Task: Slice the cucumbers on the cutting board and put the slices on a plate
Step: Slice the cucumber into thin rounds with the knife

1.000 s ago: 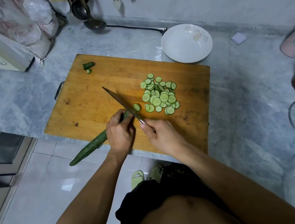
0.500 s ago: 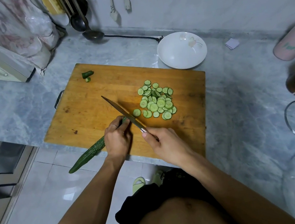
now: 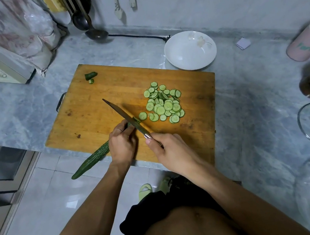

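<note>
Left hand (image 3: 122, 142) grips the cucumber (image 3: 90, 162) (tail overhanging the cutting board (image 3: 97, 113) edge). Right hand (image 3: 170, 151) clasps the knife (image 3: 126, 117), blade at the cut end. Slices (image 3: 163, 104) lie heaped on the board; plate (image 3: 190, 50) sits beyond.

The cutting board (image 3: 94, 114) lies on the counter (image 3: 257, 103), with the plate (image 3: 190, 50) just behind its far right corner. The slices (image 3: 163, 104) are piled right of the knife (image 3: 125, 117); the cucumber (image 3: 90, 162) overhangs the board's near edge, and cut ends (image 3: 90, 77) sit far left
</note>
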`<act>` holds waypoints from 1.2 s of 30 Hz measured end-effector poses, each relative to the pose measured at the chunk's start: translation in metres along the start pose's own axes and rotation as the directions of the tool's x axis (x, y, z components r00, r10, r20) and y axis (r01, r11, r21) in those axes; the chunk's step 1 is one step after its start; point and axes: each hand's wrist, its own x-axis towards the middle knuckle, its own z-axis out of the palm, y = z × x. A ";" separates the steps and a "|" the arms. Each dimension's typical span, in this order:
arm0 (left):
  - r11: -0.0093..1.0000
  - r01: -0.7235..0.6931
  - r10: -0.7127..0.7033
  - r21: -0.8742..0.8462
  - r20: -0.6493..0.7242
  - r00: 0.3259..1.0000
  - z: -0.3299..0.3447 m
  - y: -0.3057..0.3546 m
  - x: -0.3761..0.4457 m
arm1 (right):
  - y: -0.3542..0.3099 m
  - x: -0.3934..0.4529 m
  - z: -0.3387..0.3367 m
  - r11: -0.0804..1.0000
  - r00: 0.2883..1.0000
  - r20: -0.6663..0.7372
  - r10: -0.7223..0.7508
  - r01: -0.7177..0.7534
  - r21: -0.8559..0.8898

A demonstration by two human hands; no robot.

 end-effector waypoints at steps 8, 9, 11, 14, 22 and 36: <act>0.999 0.041 -0.040 0.024 -0.005 0.999 0.004 -0.003 -0.001 | 0.000 0.005 0.002 1.000 1.000 0.004 -0.003 0.004 -0.021; 0.998 0.047 -0.047 0.032 -0.002 0.999 0.005 -0.004 0.000 | 0.000 0.006 0.001 1.000 1.000 0.004 0.001 -0.001 -0.009; 0.998 0.047 -0.048 0.046 0.004 0.999 0.007 -0.007 0.000 | 0.001 0.009 -0.002 1.000 1.000 0.006 0.019 -0.019 0.014; 0.998 0.032 -0.032 0.061 0.008 0.999 0.010 -0.011 0.001 | 0.001 0.013 0.000 1.000 1.000 0.010 0.013 -0.014 0.010; 0.997 0.033 -0.035 0.074 0.018 0.999 0.018 -0.017 -0.002 | 0.014 0.031 0.010 0.999 0.999 0.012 0.046 -0.046 -0.007; 1.000 -0.001 0.001 0.022 -0.006 1.000 0.004 -0.009 0.002 | 0.019 0.021 0.003 0.999 1.000 -0.020 -0.007 0.008 0.039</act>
